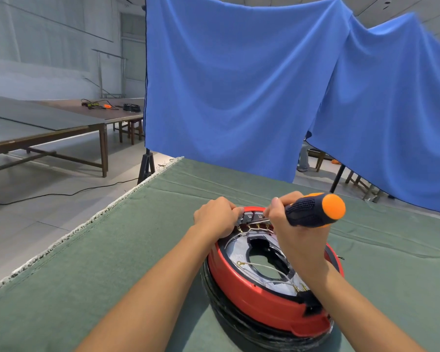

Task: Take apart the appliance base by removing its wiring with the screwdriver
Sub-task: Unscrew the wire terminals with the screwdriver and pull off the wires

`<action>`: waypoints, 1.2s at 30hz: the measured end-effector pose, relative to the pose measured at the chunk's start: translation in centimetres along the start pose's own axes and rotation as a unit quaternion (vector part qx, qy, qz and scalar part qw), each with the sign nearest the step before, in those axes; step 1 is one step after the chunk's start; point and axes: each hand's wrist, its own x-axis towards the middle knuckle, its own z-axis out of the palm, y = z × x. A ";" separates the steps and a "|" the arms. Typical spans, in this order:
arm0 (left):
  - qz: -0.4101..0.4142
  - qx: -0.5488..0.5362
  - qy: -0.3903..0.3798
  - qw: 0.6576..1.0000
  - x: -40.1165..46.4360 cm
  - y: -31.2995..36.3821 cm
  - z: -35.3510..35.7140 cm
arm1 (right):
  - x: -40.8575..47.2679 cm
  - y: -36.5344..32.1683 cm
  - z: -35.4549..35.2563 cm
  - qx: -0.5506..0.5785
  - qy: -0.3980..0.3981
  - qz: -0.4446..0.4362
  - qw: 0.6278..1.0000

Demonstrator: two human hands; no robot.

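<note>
Screwdriver [313, 210] gripped in right hand [294, 227], tip at far-rim terminals; left hand [215, 215] grips appliance base [252, 298] (near-centre, green cloth). Keep tip seated, base steady.

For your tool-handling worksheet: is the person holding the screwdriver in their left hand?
No, the right hand grips the orange-and-black screwdriver, while the left hand holds the red appliance base.
</note>
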 end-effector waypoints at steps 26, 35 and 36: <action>-0.003 -0.013 -0.003 1.000 0.1 0.1 0.1 | 2.4 -0.4 1.8 -0.059 0.017 -0.040 0.997; -0.010 -0.017 0.001 1.000 0.0 0.1 0.1 | -0.2 -0.2 -0.1 0.009 -0.037 -0.051 0.998; -0.011 -0.018 0.001 1.000 0.0 0.1 0.1 | -0.3 -0.3 -0.2 0.011 -0.043 -0.050 0.998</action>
